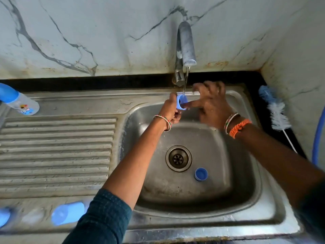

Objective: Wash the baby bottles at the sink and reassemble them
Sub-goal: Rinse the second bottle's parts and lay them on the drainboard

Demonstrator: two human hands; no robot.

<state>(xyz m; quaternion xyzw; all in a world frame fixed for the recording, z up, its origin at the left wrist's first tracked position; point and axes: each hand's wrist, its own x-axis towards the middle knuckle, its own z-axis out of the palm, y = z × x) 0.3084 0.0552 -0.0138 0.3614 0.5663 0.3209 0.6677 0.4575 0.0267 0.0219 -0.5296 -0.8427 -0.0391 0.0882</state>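
My left hand (171,110) grips a small blue bottle ring (182,102) under the running tap (186,44), over the back of the steel sink (246,173). My right hand (211,104) is beside it, with one straight finger poking into the ring and the other fingers spread. A blue cap (201,174) lies on the sink floor, right of the drain (178,158). An assembled baby bottle (19,103) with a blue top lies at the far left of the drainboard. More blue bottle parts (68,214) lie blurred at the front left edge.
A blue and white bottle brush (276,110) lies on the black counter right of the sink, near the wall corner. A blue hose (318,138) curves at the right edge. The ribbed drainboard (56,152) spreads left of the basin. Marble wall stands behind.
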